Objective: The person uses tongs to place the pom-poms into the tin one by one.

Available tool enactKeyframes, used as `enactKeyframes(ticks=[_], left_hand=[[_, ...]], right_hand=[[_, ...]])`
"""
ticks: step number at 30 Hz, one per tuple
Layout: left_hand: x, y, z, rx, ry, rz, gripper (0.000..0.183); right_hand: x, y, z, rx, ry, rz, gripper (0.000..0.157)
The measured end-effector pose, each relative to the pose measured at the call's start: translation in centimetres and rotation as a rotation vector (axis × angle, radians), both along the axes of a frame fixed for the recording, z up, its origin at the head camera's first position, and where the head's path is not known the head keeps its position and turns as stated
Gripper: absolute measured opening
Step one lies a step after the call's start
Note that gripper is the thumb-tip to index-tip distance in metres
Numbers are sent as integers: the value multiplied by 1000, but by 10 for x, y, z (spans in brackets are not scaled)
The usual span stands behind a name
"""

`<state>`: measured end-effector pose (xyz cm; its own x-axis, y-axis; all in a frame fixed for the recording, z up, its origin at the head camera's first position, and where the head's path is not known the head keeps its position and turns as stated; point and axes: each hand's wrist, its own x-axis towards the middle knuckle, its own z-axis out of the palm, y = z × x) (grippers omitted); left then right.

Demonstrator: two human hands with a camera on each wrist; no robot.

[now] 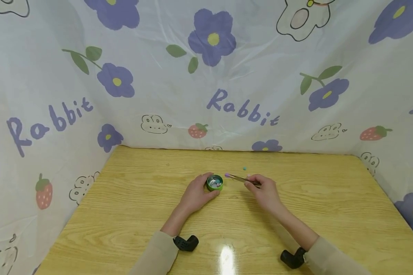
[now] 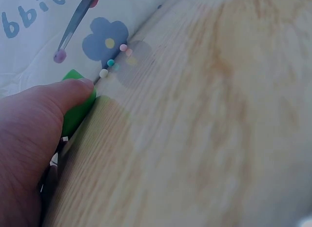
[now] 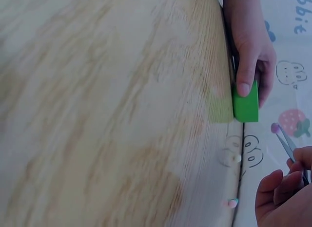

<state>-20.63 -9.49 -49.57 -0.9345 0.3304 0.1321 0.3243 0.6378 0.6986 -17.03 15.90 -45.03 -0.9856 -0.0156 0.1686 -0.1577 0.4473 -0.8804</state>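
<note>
My left hand (image 1: pixel 195 195) holds a small round green tin (image 1: pixel 210 188) on the table, its thumb on the near side and fingers round the far side. Several small pale balls (image 1: pixel 217 185) lie inside the tin. My right hand (image 1: pixel 266 194) pinches metal tweezers (image 1: pixel 239 178) just right of the tin. A purple ball (image 1: pixel 226 175) sits between the tweezer tips, raised off the table and apart from the rim. In the right wrist view, the tweezers (image 3: pixel 286 144) point toward the tin (image 3: pixel 247 109), above table level.
Loose on the wooden table (image 1: pixel 130 206) are a teal ball (image 1: pixel 244 168), a pink ball (image 2: pixel 123 47) and a white ball (image 2: pixel 104 73), right of the tin. A printed cloth (image 1: pixel 151 84) hangs behind the table and along its sides. Black wrist devices (image 1: pixel 186 243) sit at both sleeves.
</note>
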Motion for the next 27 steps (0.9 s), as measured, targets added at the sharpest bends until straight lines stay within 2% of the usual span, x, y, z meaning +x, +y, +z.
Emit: enactKeyframes(ticks=[16, 27], left_hand=[[0, 1, 0, 4, 4, -2, 67], [-1, 1, 0, -10, 2, 8, 67]], right_hand=[[0, -11, -1, -3, -26, 16, 6], [0, -15, -10, 11, -5, 77, 5]])
